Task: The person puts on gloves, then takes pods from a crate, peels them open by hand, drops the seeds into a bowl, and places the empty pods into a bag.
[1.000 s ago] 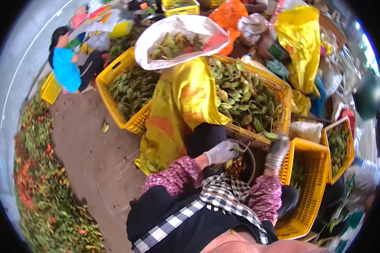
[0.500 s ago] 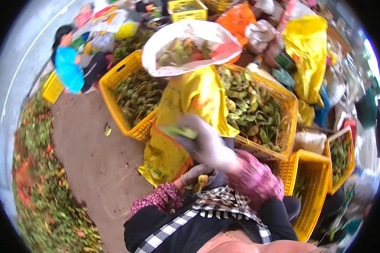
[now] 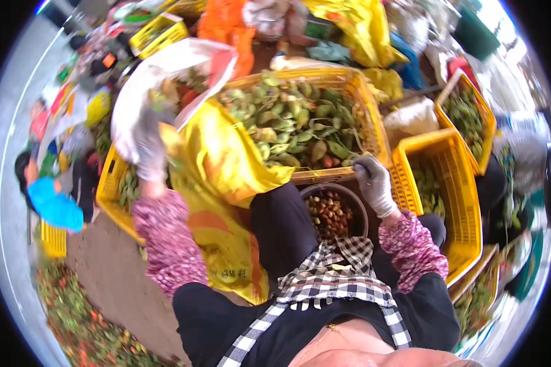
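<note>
My left hand [image 3: 151,137], in a light grey glove, is at the mouth of a sack with a white rolled rim [image 3: 126,107]. Motion smears its fingers, so I cannot tell whether they hold anything. Husks and red bits lie inside the sack, whose yellow side [image 3: 211,153] hangs down in front of me. My right hand [image 3: 373,182], gloved too, has its fingers curled by the front rim of a yellow crate [image 3: 373,128] full of green-brown pods [image 3: 300,119]. What they hold, if anything, is hidden. A round bowl [image 3: 365,214] of brown nut-like seeds [image 3: 329,214] sits between my knees.
More yellow crates stand at my right [image 3: 465,226], far right [image 3: 485,119] and behind the sack [image 3: 113,196]. A heap of green and red husks [image 3: 98,318] covers the lower left floor. A person in a blue shirt [image 3: 54,199] sits at the left.
My view has swung right. The left hand, which held a small yellowish piece at my lap, has risen to the sack. My right hand has moved from before the sack to the crate's rim.
</note>
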`<state>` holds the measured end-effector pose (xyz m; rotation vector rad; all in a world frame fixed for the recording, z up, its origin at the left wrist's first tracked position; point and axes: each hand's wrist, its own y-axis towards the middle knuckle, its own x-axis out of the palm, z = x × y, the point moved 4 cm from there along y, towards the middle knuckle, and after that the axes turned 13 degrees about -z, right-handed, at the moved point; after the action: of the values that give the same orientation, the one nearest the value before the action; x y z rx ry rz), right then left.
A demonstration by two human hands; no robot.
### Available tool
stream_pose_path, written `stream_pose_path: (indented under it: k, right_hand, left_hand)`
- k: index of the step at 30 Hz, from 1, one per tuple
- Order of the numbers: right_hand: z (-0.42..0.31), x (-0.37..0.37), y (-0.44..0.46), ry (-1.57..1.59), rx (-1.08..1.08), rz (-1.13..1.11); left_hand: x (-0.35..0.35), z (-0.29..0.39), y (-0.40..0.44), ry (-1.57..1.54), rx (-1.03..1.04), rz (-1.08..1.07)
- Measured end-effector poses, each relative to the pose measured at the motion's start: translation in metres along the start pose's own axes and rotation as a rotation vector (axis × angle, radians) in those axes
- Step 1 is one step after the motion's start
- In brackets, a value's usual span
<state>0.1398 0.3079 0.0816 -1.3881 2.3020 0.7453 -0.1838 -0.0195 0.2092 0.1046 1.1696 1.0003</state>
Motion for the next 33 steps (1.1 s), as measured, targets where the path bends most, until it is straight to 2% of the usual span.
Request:
stream_pose_path:
  k: [2,3,4,5,7,8,9,10,11,13,14,15,16,18,19,20,21,22,23,24,25,26,28,29,30,32,33]
  right_hand:
    - [0.059,-0.025,-0.048,-0.123,0.117,0.072]
    - [0.077,-0.034,-0.068,-0.089,0.231,0.084]
    - [0.091,-0.039,-0.084,-0.051,0.341,0.090]
    - [0.098,-0.042,-0.091,0.014,0.398,0.109]
    - [0.097,-0.043,-0.084,0.129,0.400,0.135]
    - [0.094,-0.037,-0.080,0.194,0.407,0.142]
    - [0.096,-0.031,-0.073,0.152,0.318,0.176]
    - [0.096,-0.026,-0.064,0.019,0.210,0.181]
    - [0.093,-0.021,-0.059,0.051,0.243,0.174]
    - [0.087,-0.018,-0.051,0.110,0.320,0.120]
    - [0.090,-0.017,-0.052,0.112,0.313,0.102]
    - [0.091,-0.018,-0.053,0.108,0.324,0.102]
    - [0.090,-0.019,-0.056,0.103,0.337,0.105]
    - [0.085,-0.020,-0.061,0.082,0.303,0.103]
    - [0.085,-0.019,-0.064,0.077,0.246,0.113]
    - [0.082,-0.019,-0.066,0.134,0.310,0.071]
    - [0.080,-0.017,-0.066,0.123,0.289,0.068]
    - [0.081,-0.014,-0.064,0.115,0.261,0.061]
    - [0.081,-0.009,-0.060,0.101,0.235,0.043]
    - [0.082,-0.003,-0.059,0.217,0.263,0.052]
    - [0.073,0.001,-0.051,0.330,0.290,0.064]
    - [0.065,0.007,-0.044,0.441,0.318,0.077]
    - [0.063,0.024,-0.028,0.375,0.259,0.157]
    - [0.066,0.033,-0.020,0.471,0.413,0.124]
    - [0.078,0.047,-0.015,0.427,0.345,0.149]
    - [0.074,0.054,-0.015,0.483,0.240,0.187]
    - [0.078,0.062,-0.020,0.603,0.249,0.189]
  left_hand:
    - [-0.004,-0.051,0.065,-0.234,-0.125,-0.036]
    - [0.004,-0.093,0.090,-0.103,-0.284,-0.079]
    - [0.015,-0.124,0.115,0.601,0.025,-0.166]
    - [0.032,-0.102,0.115,1.031,-0.390,-0.250]
    - [0.064,-0.047,0.125,1.231,-0.504,-0.268]
    - [0.086,-0.028,0.134,1.001,-0.196,-0.236]
    - [0.129,0.015,0.133,0.896,-0.150,-0.218]
    - [0.176,0.044,0.122,0.726,-0.026,-0.393]
    - [0.250,0.045,0.100,0.528,0.143,-0.582]
    - [0.321,0.125,0.050,0.520,-0.276,-1.127]
    - [0.365,0.131,0.023,0.494,-0.252,-1.304]
    - [0.409,0.121,-0.002,0.547,-0.346,-1.361]
    - [0.424,0.125,-0.017,0.453,-0.348,-1.395]
    - [0.488,0.079,-0.047,0.466,-0.499,-1.318]
    - [0.481,0.086,-0.044,0.403,-0.519,-1.265]
    - [0.475,0.086,-0.045,0.338,-0.543,-1.214]
    - [0.471,0.079,-0.042,0.189,-0.541,-1.159]
    - [0.498,0.043,-0.045,0.012,-0.479,-1.175]
    - [0.469,0.065,-0.040,-0.334,-0.713,-1.108]
    - [0.435,0.091,-0.037,-0.683,-0.929,-1.002]
    - [0.428,0.090,-0.031,-0.432,-0.349,-0.865]
    - [0.413,0.106,-0.039,-0.549,-0.382,-0.840]
    - [0.383,0.137,-0.054,-0.783,-0.446,-0.781]
    - [0.385,0.142,-0.072,-0.993,-0.521,-0.739]
    - [0.387,0.147,-0.089,-1.202,-0.597,-0.690]
    - [0.344,0.193,-0.103,-1.409,-0.857,-0.571]
    - [0.343,0.194,-0.112,-1.469,-0.817,-0.516]
